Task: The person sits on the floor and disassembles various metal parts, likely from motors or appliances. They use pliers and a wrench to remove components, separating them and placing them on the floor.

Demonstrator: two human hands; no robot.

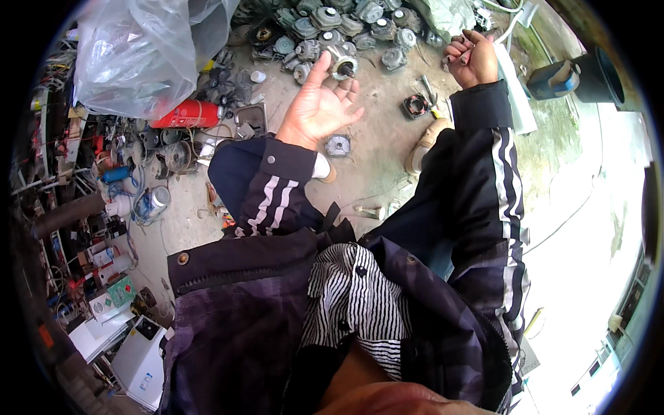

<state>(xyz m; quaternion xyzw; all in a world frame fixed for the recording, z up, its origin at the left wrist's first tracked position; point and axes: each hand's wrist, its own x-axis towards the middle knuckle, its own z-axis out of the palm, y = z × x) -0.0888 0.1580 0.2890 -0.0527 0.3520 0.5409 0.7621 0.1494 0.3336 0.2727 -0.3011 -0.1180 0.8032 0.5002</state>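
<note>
My left hand (pixel 317 107) is held palm up over the floor, with its fingers spread and the thumb stretched out. Just beyond its fingertips is a small metal motor part (pixel 342 63) with a dark shaft; whether they touch I cannot tell. My right hand (pixel 474 62) is raised at the upper right with its fingers curled in, and what they may hold is hidden. Between my feet lies a square metal end cover (pixel 338 145). Nearer my right shoe rests a dark ring-shaped motor part (pixel 416 106) with reddish windings.
Grey motor housings (pixel 325 19) are heaped on the floor ahead. A clear plastic bag (pixel 138 62) and a red cylinder (pixel 188 114) lie at the left beside cluttered parts. A metal tray (pixel 250 119) sits near my left knee. A dark bucket (pixel 598 76) stands far right.
</note>
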